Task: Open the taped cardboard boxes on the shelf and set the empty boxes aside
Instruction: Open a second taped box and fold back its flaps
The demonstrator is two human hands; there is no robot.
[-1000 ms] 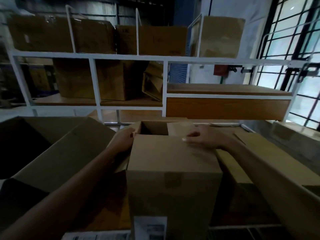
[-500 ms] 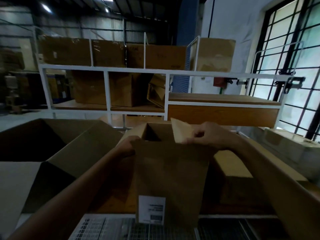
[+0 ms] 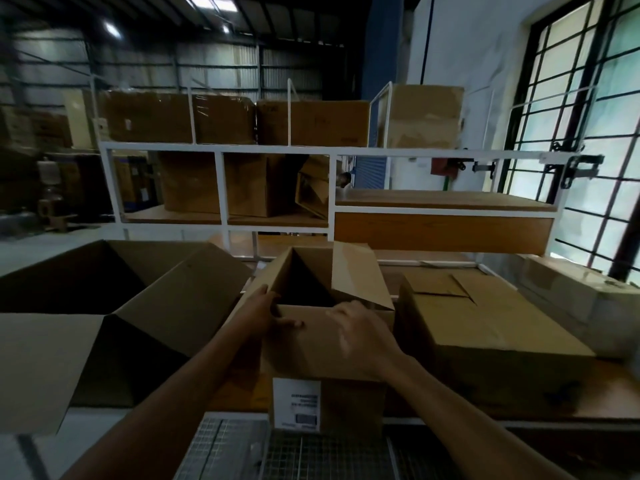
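1. Around the work: a large open box [image 3: 138, 299] sits at the left end of the shelf [image 3: 519, 400], one flap just beside the small open box [image 3: 325, 344]. A closed box [image 3: 485, 327] is just beside it on the right, flaps folded shut. A pale box [image 3: 581, 299] sits at the far right corner.
2. Behind: a white rack [image 3: 277, 152] loaded with cartons, and a barred window [image 3: 588, 133] at right. Wire mesh [image 3: 277, 452] lies below the shelf's near edge.
3. The small open box is at the middle of the shelf's near edge. Its right flap is raised, its inside is dark, and a white label [image 3: 296, 403] is on the near face.
4. Left hand [image 3: 263, 313]: the arm comes from the lower left. Fingers are over the near left corner and the thumb is on the near face, so the grip is clenched on the rim.
5. Right hand [image 3: 360, 337]: its back faces the camera and it lies against the near face by the rim. It is blurred, so the state of its grip cannot be told.
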